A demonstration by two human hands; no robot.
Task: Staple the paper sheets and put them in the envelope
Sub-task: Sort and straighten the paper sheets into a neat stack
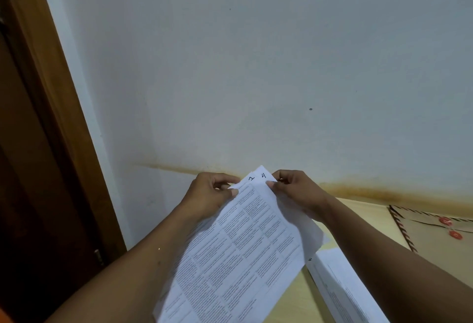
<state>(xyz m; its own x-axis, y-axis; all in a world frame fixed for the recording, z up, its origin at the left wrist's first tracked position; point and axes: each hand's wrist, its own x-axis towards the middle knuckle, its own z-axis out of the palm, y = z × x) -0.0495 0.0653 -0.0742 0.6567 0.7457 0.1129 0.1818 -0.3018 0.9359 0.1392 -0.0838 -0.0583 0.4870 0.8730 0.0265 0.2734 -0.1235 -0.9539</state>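
Pinched at their top corners, the printed paper sheets point(243, 246) are held raised over the yellow table point(371, 216). The left corner is gripped by the left hand point(212, 194) and the right corner by the right hand point(294, 192), thumbs and fingers curled on the paper. The striped-edge envelope point(425, 233) lies flat at the far right, near another paper stack point(343, 287).

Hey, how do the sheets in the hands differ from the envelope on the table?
The paper sheets are white with printed text in a grid and handwritten numbers at the top; the envelope is tan with a striped edge and red discs. The sheets are held up, pinched at the top by the left hand and right hand; the envelope lies flat on the table, untouched. Both are paper.
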